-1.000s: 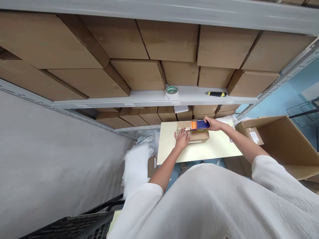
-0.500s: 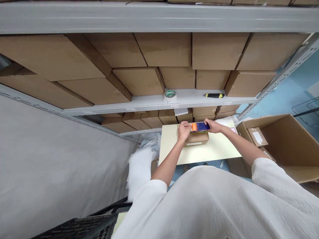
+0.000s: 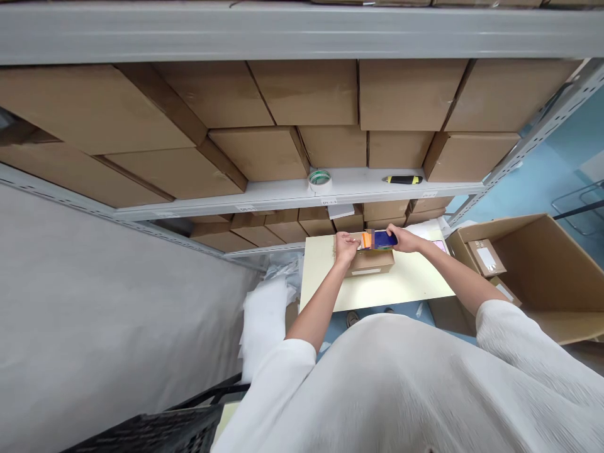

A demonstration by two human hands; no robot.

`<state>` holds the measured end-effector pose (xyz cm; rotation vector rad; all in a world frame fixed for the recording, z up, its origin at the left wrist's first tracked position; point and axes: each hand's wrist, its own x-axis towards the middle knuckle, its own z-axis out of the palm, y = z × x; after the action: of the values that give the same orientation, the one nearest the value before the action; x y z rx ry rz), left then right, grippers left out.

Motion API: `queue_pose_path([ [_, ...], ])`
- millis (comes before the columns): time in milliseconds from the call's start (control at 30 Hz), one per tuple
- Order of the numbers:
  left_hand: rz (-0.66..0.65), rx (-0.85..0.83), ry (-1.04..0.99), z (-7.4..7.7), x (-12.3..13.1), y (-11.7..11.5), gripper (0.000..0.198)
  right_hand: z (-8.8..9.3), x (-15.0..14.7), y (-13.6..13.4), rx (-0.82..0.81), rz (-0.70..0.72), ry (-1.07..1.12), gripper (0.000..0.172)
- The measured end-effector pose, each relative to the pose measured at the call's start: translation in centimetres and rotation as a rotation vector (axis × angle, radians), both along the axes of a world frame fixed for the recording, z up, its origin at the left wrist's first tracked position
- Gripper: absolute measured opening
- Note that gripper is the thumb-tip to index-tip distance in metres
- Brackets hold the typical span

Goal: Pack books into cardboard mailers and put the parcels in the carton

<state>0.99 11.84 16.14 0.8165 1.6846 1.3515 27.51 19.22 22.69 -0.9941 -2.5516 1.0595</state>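
Over a small cardboard box [image 3: 377, 262] on the pale yellow table [image 3: 401, 277], a flat dark blue and orange packet [image 3: 385, 239] lies level. My right hand [image 3: 402, 239] grips its right, blue end, thumb and fingers closed on it. At the orange end, my left hand [image 3: 346, 248] is closed in a pinch. A tiny pale bit shows at the left fingertips, too small to name. I cannot tell whether those fingers still touch the packet. The box has a white label on its near side, and its top is partly hidden by my hands and the packet.
Grey shelving [image 3: 283, 200] full of cardboard boxes rises in front. A tape roll [image 3: 320, 180] and a yellow-black utility knife [image 3: 402, 180] lie on it. To the right stands a large open carton [image 3: 557, 270] with small boxes inside. White packing sheets [image 3: 265, 321] hang at the left.
My left hand has shifted slightly left, and more of the packet's orange end shows. The right hand keeps its grip. The whole view has moved slightly.
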Motion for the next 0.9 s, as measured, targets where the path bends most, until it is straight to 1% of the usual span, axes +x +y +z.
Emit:
queue_pose_path([
  [100, -0.016, -0.027, -0.03, 0.7, -0.1, 0.0, 0.053, 0.2, -0.1, -0.2, 0.005, 0.002, -0.015, 0.044],
  [200, -0.004, -0.009, -0.016, 1.3, -0.1, -0.2, 0.054, 0.7, -0.2, -0.3, 0.021, 0.012, -0.037, 0.043],
  [400, 0.018, -0.009, -0.036, 1.9, -0.3, -0.4, 0.055, 2.2, -0.5, -0.5, 0.041, 0.049, -0.101, 0.045],
  [533, 0.012, -0.035, -0.056, 2.0, -1.5, -0.5, 0.058, 3.1, -1.3, -0.7, 0.037, 0.054, -0.161, 0.047],
  [633, 0.026, -0.013, -0.063, 2.2, -2.7, -0.6, 0.059, 3.6, -2.1, -0.8, 0.044, 0.063, -0.176, 0.046],
  [767, 0.05, 0.006, -0.089, 2.3, -4.3, -0.8, 0.059, 4.0, -3.5, -0.9, 0.026, 0.085, -0.177, 0.047],
  [900, 0.063, 0.005, -0.134, 2.0, -5.4, -1.2, 0.059, 4.3, -5.0, -0.8, 0.021, 0.114, -0.167, 0.047],
])
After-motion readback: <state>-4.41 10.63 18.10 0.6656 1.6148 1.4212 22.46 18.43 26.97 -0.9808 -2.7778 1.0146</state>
